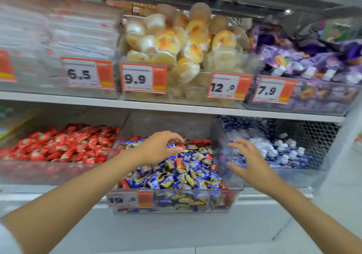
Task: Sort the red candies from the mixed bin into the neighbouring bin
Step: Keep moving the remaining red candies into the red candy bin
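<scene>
The clear mixed bin [231, 192] on the lower shelf is full of blue-wrapped candies with a few red candies [178, 165] scattered among them. To its left stands the neighbouring bin [49, 172], filled with red candies only. My left hand [159, 147] reaches over the back of the mixed bin, its fingers curled down around a red candy at the fingertips. My right hand [249, 159] hovers over the bin's right wall with fingers spread, holding nothing.
A bin of small white-capped bottles [282, 151] sits right of the mixed bin. The shelf above carries bins of jelly cups [176, 44] and purple pouches [313, 61], with orange price tags [144, 79] along the front. The white shelf edge [78, 100] runs above the bins.
</scene>
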A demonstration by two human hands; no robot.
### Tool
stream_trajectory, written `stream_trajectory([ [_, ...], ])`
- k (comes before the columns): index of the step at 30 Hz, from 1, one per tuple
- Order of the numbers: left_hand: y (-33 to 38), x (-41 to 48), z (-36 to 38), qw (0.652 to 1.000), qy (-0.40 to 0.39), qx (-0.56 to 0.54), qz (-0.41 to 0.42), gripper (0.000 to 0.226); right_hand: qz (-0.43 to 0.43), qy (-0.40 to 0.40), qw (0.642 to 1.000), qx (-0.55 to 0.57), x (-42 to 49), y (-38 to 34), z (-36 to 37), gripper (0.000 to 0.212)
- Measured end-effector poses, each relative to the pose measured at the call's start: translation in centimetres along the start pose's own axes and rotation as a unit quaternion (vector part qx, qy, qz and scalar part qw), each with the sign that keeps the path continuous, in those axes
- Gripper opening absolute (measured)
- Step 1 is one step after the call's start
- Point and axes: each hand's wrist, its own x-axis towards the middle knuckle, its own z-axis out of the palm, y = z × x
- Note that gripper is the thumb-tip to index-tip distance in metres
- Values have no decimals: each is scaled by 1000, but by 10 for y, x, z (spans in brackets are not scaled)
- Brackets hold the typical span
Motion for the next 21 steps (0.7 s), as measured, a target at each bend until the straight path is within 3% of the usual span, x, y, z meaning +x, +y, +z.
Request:
stream_trajectory([
  [3,4,46,33,999,-32,7,-16,31,7,-66,994,86,-11,14,14,65],
  [7,1,109,73,998,-35,-19,-38,37,4,-38,992,123,-12,23,25,60],
  [11,-4,153,108,996,-68,63,-12,45,6,-47,988,146,-12,25,24,62],
  [15,-13,170,127,985,-63,158,33,40,12,-71,984,164,-13,26,21,64],
  [21,-27,155,121,989,-93,113,30,24,10,-80,980,182,-13,30,23,66],
])
